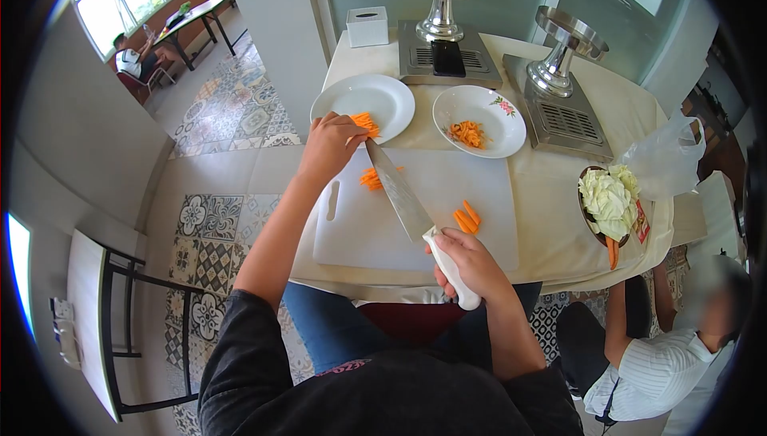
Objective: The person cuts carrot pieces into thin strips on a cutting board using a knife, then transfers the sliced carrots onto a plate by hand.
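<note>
My right hand (471, 264) grips the white handle of a kitchen knife (399, 196), its broad blade slanting up and left over the white cutting board (479, 236). Near the blade's tip, my left hand (331, 144) is closed, with orange carrot strips (365, 123) at its fingertips over the edge of a white plate (391, 101). How much of the bunch the fingers hold is partly hidden. More cut carrot strips (371, 180) lie on the board left of the blade. To the right of the knife rest a few carrot pieces (467, 217).
A flowered white bowl (511, 128) holds shredded carrot. At the right stand a basket of cabbage (609, 200) and a plastic bag (667, 156). Two metal stands (440, 21) (551, 77), a black phone (448, 59) and a tissue box (367, 27) are behind. Another person (655, 372) sits at right.
</note>
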`<state>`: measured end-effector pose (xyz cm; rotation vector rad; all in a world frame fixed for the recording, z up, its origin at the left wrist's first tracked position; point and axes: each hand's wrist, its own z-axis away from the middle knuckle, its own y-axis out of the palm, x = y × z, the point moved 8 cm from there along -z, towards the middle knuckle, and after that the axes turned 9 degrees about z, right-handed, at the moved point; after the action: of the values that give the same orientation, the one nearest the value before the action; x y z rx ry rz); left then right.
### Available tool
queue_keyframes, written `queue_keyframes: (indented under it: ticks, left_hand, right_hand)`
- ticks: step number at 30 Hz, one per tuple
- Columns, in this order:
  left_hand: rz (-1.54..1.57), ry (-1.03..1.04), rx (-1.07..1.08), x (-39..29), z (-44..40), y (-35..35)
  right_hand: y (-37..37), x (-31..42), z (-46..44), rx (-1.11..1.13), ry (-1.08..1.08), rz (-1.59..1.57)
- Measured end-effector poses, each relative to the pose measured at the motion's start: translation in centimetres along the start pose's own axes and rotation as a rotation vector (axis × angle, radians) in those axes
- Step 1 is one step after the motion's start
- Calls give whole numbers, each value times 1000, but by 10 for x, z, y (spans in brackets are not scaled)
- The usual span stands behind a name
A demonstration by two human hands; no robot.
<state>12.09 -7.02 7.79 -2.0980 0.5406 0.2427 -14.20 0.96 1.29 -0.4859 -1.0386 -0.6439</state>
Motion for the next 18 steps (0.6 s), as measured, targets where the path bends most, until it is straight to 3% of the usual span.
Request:
queue_keyframes:
  ticks: [18]
  left_hand:
    - [-130, -138, 71, 93, -54, 41]
  right_hand:
    - [14, 50, -104, 5, -28, -78]
